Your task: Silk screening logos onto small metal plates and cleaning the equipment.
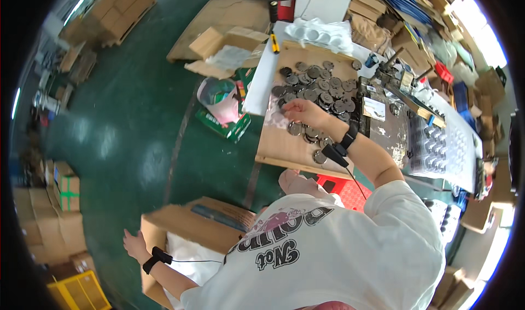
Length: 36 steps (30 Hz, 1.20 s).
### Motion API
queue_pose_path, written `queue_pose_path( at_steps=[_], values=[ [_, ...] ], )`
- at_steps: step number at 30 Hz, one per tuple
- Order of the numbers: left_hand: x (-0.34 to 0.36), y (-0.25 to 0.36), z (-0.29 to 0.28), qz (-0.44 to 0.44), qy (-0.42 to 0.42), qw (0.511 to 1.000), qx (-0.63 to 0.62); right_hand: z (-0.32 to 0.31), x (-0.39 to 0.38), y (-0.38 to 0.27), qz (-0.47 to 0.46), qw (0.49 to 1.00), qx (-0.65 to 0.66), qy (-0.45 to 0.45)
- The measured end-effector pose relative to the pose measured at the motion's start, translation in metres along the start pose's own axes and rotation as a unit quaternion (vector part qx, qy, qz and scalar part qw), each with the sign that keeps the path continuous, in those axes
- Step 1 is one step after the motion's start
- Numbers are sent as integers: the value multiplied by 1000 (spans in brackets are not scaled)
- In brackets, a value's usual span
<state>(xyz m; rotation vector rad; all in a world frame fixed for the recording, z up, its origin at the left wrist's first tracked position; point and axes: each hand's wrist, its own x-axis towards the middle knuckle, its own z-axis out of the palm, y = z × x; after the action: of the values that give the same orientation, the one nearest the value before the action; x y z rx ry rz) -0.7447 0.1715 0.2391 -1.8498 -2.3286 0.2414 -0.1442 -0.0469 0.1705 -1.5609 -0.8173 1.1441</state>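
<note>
My right hand (306,113) reaches over a wooden tray (279,146) strewn with dark round metal discs (322,85). Its fingers are bent together at the left side of the pile; anything between them is too small to make out. More discs (311,132) lie just below this hand. Down at the left, my left hand (136,246) is beside the left wall of an open cardboard box (191,217), fingers apart and nothing seen in them. A white liner (191,255) shows inside the box. Both wrists wear black straps.
Right of the tray stand a worn metal machine (385,132) and clear plastic trays of parts (429,146). A yellow-handled tool (274,43) lies at the tray's far left. A lined bucket (221,102) and another open carton (224,55) are on the floor; a red stool (350,192) is under the bench.
</note>
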Motion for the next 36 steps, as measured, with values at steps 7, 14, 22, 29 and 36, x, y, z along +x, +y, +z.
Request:
queue_pose_path(
  at_steps=[7,14,22,29,36],
  values=[
    [26,257,-100,362,286,862,-210,-176,109,18,-70,948,-230,209],
    [-56,477,-137,599,169,740,-255,-329,217,50,29,810,-481,335],
    [-98,589,-100,701,27,638,-317,-341,235,57,65,703,-632,318],
    [-120,678,-68,757,-67,536,-368,-281,186,66,-64,690,-678,247],
    [-157,755,-31,860,-6,444,-250,-202,103,64,-93,769,-595,217]
  ],
)
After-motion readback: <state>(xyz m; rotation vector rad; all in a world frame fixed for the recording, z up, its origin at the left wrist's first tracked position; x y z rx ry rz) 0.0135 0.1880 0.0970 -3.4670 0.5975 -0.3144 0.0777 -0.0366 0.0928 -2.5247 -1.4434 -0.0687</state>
